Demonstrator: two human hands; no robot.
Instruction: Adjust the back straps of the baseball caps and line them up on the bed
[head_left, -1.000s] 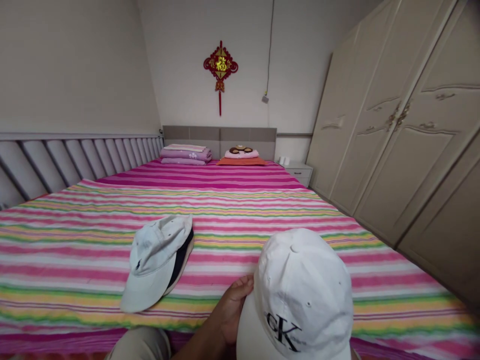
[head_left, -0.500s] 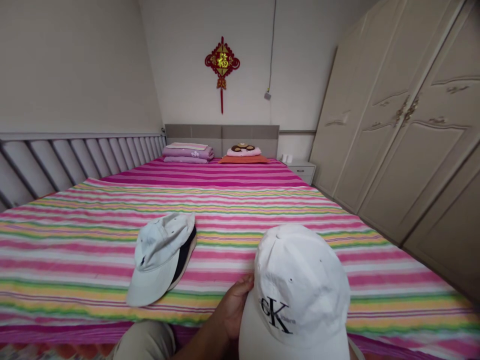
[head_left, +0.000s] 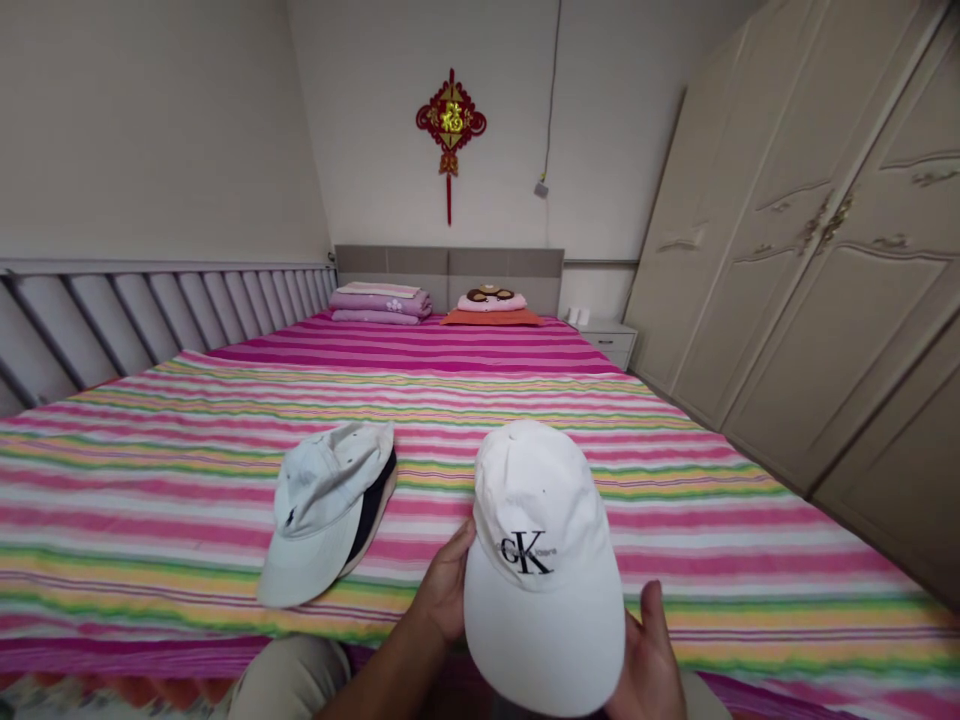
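A white baseball cap (head_left: pixel 544 610) with black "CK" lettering is held above the near edge of the bed, its brim tilted down toward me. My left hand (head_left: pixel 448 585) grips the cap's left edge, thumb on the outside and fingers partly hidden behind it. On the other side my right hand (head_left: pixel 651 655) is against the brim's right edge, its thumb raised and apart; its other fingers are hidden behind the brim. To the left, a pale cap (head_left: pixel 319 510) with a small dark logo lies on the striped sheet, stacked over a dark cap (head_left: pixel 373 510) and a beige-edged one.
The bed (head_left: pixel 420 395) has a striped cover. Folded purple bedding (head_left: pixel 381 303) and a pink-and-orange pile (head_left: pixel 491 308) sit by the headboard (head_left: pixel 506 270). A wardrobe (head_left: pixel 787 260) and nightstand (head_left: pixel 611 340) stand right; a slatted rail (head_left: pixel 161 310) runs along the left.
The white cap has moved left and away from the camera, with more of its brim showing. My right hand has come into view beside it. The stacked caps have stayed put.
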